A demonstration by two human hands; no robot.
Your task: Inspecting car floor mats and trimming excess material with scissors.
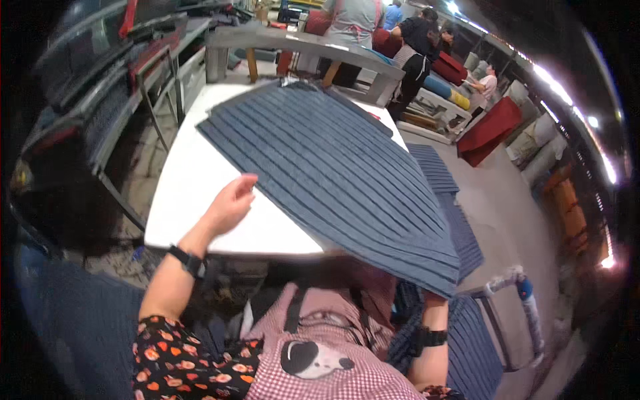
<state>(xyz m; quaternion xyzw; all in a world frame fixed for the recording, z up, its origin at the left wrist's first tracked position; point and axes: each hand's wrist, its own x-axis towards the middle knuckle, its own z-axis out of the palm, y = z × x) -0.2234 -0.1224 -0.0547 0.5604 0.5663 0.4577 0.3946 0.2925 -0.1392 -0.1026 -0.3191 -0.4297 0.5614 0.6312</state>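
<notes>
A blue-grey mat (333,170) with dark stripes lies slantwise over a white-topped table (193,193). Its near right corner reaches past the table's front edge, held up by my right hand (437,300); the fingers are hidden under the cloth. My left hand (232,203) is over the white top, just beside the mat's left edge, with its fingers loosely bent and apart and nothing in them. Another mat or layer shows at the far left corner, beneath the top one.
Beyond the table stands a grey metal frame (300,43). More striped mats (460,227) hang or lie at the table's right side. A bent, wrapped metal bar (530,320) stands at lower right. Racks (120,133) line the left. Several people work farther back, near red rolls (448,68).
</notes>
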